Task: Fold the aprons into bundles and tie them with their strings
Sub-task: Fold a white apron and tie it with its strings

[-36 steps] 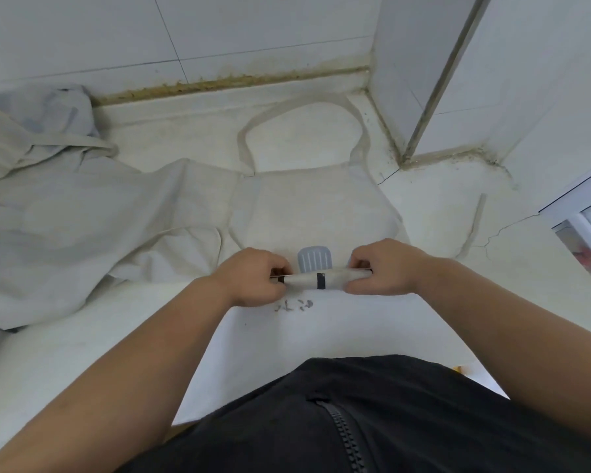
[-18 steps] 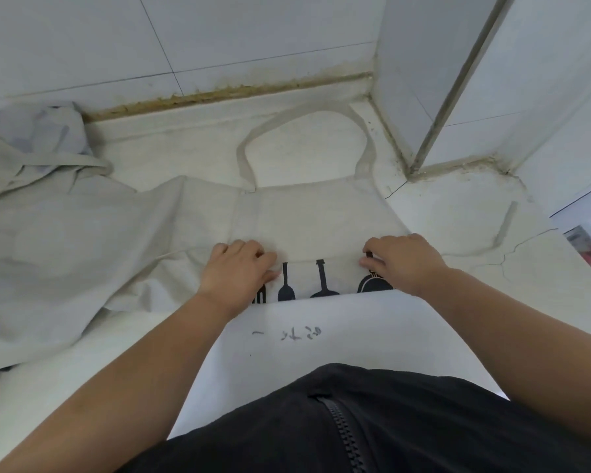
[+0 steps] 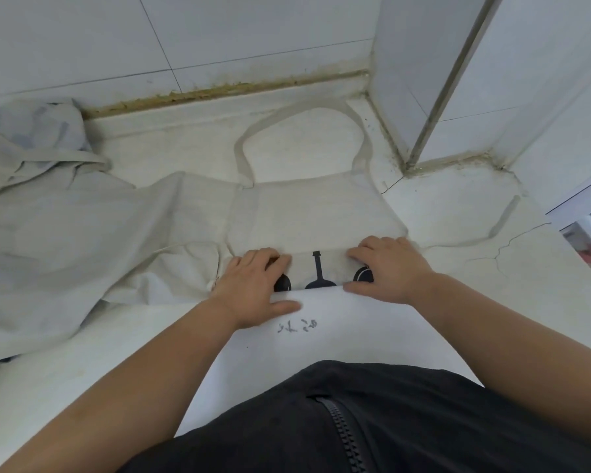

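Beige cloth apron with black utensil print (image 3: pixel 314 213), fold pressed beneath flat, ungrasping fingers (image 3: pixel 372 246), left hand (image 3: pixel 253 288) at nine o'clock, right hand (image 3: pixel 388 269) at three o'clock

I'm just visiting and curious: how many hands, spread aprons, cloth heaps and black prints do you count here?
Hands: 2, left hand and right hand
Apron: 1
Heap: 1
Prints: 3
Total: 7

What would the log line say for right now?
step: fold apron | left hand: presses fold | right hand: presses fold | tied: not yet
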Demonstrator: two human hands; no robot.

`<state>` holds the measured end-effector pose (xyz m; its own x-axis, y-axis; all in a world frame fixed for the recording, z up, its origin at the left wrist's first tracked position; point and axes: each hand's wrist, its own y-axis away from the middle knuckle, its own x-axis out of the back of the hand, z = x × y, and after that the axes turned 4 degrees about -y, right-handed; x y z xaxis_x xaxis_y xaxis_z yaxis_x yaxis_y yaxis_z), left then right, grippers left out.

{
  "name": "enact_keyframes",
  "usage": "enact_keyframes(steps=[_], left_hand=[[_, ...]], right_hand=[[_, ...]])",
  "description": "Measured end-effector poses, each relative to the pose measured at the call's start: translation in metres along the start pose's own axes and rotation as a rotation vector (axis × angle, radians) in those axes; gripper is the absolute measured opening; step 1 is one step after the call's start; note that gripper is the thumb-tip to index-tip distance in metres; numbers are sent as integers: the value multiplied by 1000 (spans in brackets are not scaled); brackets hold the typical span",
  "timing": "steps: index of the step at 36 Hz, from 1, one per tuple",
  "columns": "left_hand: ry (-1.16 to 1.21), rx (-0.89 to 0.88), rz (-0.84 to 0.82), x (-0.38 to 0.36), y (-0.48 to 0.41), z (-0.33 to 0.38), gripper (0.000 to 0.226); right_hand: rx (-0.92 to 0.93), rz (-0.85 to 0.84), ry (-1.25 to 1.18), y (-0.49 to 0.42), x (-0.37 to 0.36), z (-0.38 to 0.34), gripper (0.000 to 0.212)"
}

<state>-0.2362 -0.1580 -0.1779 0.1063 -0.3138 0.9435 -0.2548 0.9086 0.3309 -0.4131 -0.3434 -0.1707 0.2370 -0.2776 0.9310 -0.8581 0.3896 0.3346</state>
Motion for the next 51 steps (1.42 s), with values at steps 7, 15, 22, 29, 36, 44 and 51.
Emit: enact_keyframes(steps=[7, 15, 22, 29, 36, 44, 51], left_hand=[[318, 65, 22, 25, -21, -17, 26], [464, 155, -146, 42, -41, -35, 37], [-38, 91, 119, 29, -58, -26, 35], [166, -12, 230, 3, -57, -21, 40], [114, 53, 127, -8, -34, -19, 78], [58, 190, 40, -12, -20, -34, 92], [351, 259, 206, -9, -11, -40, 86]], right_hand=[[-31, -11, -140, -8, 24, 4, 43], [-83, -67, -145, -28, 41, 13, 19], [-46, 49, 84, -52, 23, 18, 30], [1, 130, 14, -54, 9, 14, 33], [-1, 85, -42, -41, 6, 14, 94], [-67, 86, 24, -48, 9, 3, 61], [11, 36, 97, -45, 19, 9, 57]])
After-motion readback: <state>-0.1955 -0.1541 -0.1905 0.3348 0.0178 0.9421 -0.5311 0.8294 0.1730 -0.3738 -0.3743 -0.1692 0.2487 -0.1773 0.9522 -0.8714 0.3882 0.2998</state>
